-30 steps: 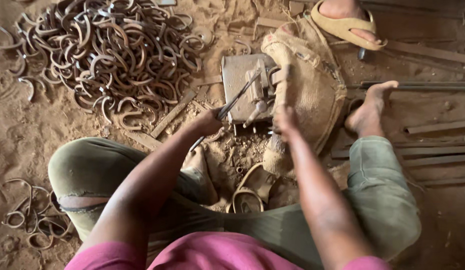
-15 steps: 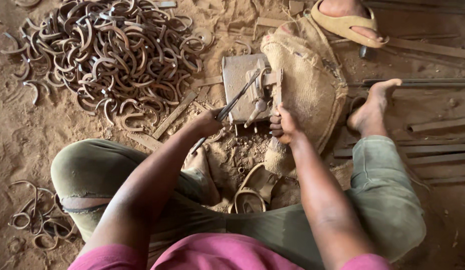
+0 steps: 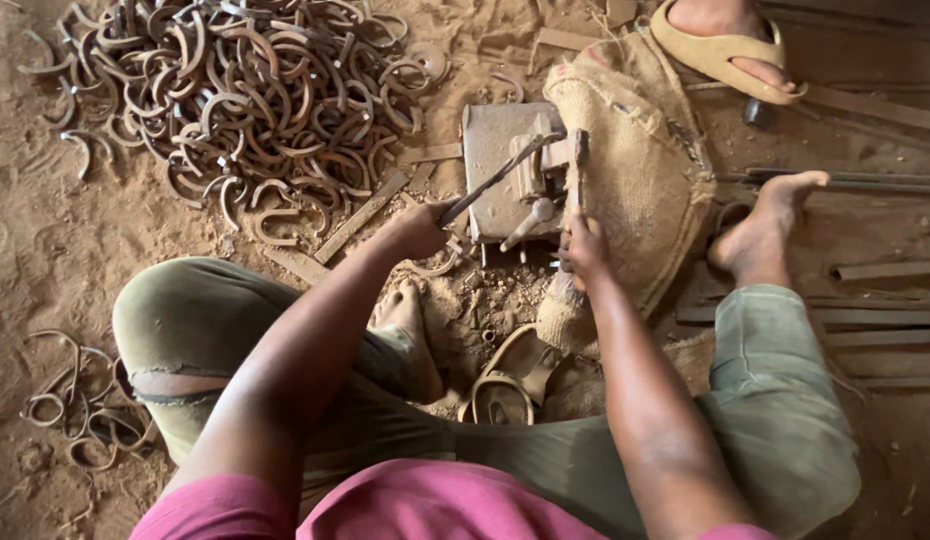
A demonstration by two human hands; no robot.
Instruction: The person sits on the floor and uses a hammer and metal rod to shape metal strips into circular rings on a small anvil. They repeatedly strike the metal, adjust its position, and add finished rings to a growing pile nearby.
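Head view: one grey metal block [image 3: 495, 170]; left hand [image 3: 420, 230] grips one thin dark rod [image 3: 495, 180], right hand [image 3: 585, 250] clasps one rusty hammer [image 3: 577, 175]; far left, uncounted curved rusty hooks [image 3: 235, 100].

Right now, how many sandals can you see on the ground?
2. One tan sandal sits on another person's foot at the top right; one empty sandal lies on the dirt between the worker's knees. Others may be hidden by the burlap sack.

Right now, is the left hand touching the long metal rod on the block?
Touching. The head view shows the left hand closed around the near end of the metal rod, which slants up across the metal block.
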